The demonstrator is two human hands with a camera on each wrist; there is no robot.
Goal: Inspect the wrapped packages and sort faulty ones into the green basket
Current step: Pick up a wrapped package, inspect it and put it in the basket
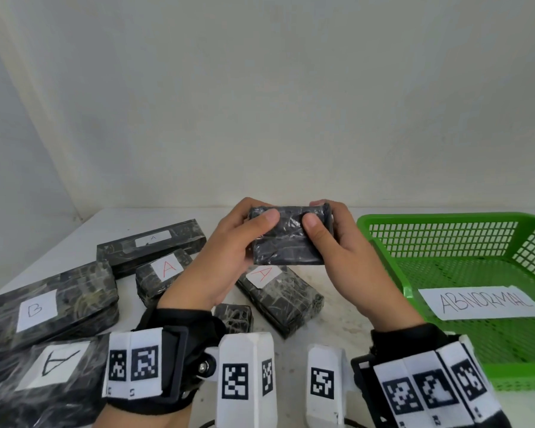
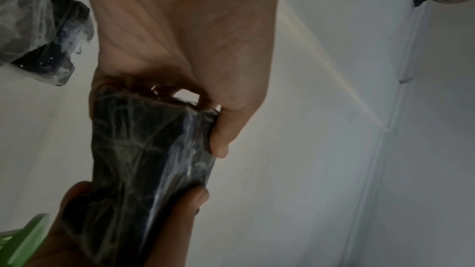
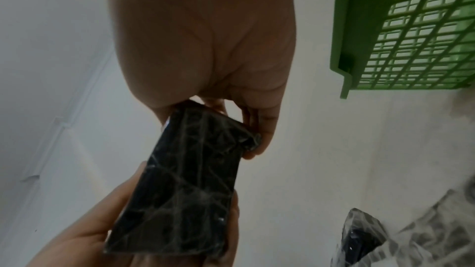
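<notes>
Head view: white table (image 1: 337,329), pale wall; both hands (image 1: 226,257) (image 1: 343,251) pinch package (image 1: 286,239), long axis left-right, mid-frame.

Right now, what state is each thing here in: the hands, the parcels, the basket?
Left hand: gripping the held parcel.
Right hand: gripping its other end.
Held parcel: wrapped, lifted above the table, no label showing.
Parcels on the table: lying flat, wrapped, labelled A or B.
Green basket: holds only an ABNORMAL paper label.

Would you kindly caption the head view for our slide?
Both hands hold a wrapped package above the table, beside the green basket.
</notes>
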